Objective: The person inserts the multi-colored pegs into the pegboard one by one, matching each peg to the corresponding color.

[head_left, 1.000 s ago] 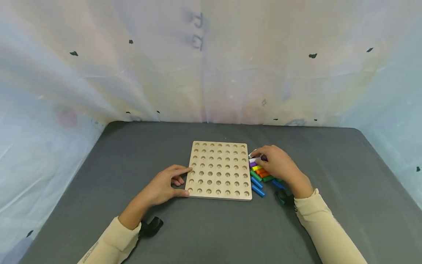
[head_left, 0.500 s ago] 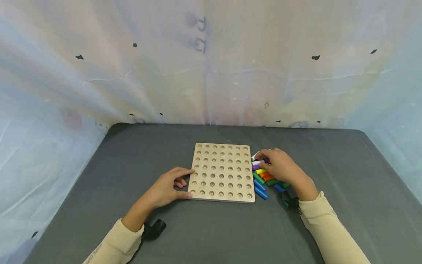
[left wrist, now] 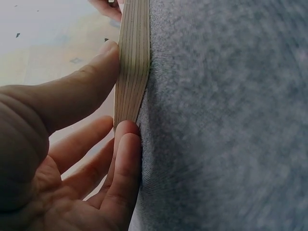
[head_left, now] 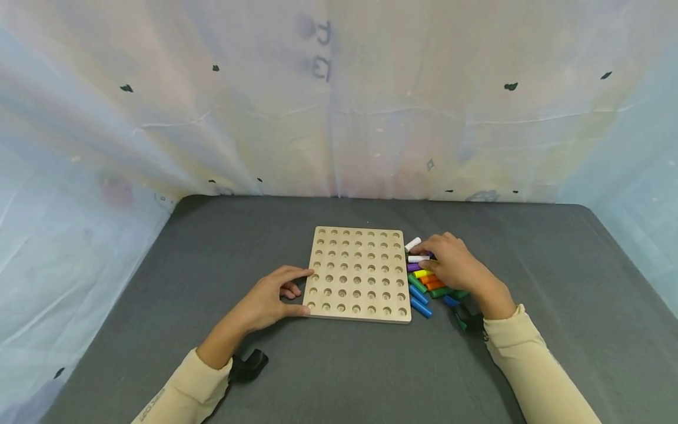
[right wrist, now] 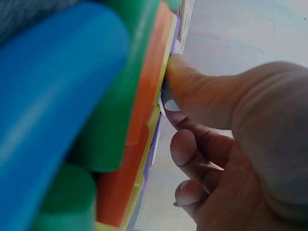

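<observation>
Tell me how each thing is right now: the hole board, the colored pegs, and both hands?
Wooden board: flat on table, every hole empty.
Colored pegs: lying down beside the board.
Left hand: steadying the board's edge.
Right hand: pinching a white peg.

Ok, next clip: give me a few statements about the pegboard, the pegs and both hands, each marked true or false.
1. Every hole in the wooden pegboard is empty. True.
2. The coloured pegs lie to the left of the board. False: they lie along its right edge.
3. The left hand touches the board's left edge. True.
4. The right hand rests flat on the board. False: it is at the pegs, thumb on a white peg.
5. One white peg lies apart from the right hand. True.
</observation>
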A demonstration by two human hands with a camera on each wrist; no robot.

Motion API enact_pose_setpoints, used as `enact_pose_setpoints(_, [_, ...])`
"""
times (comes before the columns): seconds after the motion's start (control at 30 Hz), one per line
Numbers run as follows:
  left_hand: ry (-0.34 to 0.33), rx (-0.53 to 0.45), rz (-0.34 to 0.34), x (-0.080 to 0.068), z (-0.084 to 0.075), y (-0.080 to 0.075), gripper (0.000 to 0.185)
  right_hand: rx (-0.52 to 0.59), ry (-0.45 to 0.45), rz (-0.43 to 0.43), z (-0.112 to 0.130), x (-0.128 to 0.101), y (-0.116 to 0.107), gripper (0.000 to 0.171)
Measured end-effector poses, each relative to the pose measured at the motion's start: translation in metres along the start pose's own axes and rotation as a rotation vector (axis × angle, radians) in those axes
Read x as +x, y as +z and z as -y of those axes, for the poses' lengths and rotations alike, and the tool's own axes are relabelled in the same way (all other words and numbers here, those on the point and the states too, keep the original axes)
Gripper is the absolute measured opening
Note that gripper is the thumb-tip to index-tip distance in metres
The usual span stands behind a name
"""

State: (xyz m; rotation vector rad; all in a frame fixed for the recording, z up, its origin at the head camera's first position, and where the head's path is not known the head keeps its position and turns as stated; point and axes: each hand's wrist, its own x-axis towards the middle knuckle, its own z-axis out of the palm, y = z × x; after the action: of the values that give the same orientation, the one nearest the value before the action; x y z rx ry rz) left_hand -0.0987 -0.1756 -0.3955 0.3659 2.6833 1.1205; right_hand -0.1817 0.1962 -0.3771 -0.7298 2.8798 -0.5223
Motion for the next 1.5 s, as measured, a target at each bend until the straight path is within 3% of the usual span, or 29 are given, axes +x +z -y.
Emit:
enact_pose_setpoints(0.27, [-0.01,0.012,0.002,0.0,-0.003,0.001,0.069,-0.041,0.049,-0.027,-0.001,-0.002,-0.005,0.025])
enact_pose_setpoints(0.47, [-0.017,0.006,-0.006,-0.001,-0.002,0.0,0.069,0.015,0.045,-0.102,0.002,-0.003,-0.006,0.019])
enact_pose_setpoints(0.83, [-0.058,0.002,-0.019,-0.005,-0.005,-0.001,0.068,0.056,0.043,-0.126,0.004,-0.003,-0.014,0.019])
enact_pose_setpoints(1.07, [-0.048,0.003,-0.027,-0.003,-0.006,0.001,0.068,0.059,0.043,-0.164,0.007,-0.007,-0.018,0.019])
enact_pose_setpoints(1.27, [-0.05,0.009,-0.043,-0.002,-0.006,0.002,0.069,0.097,0.005,-0.2,0.02,-0.008,-0.024,0.018])
enact_pose_setpoints(1.5, [-0.059,0.015,-0.043,-0.004,-0.007,0.003,0.069,0.197,-0.025,-0.197,0.051,0.002,-0.03,0.02])
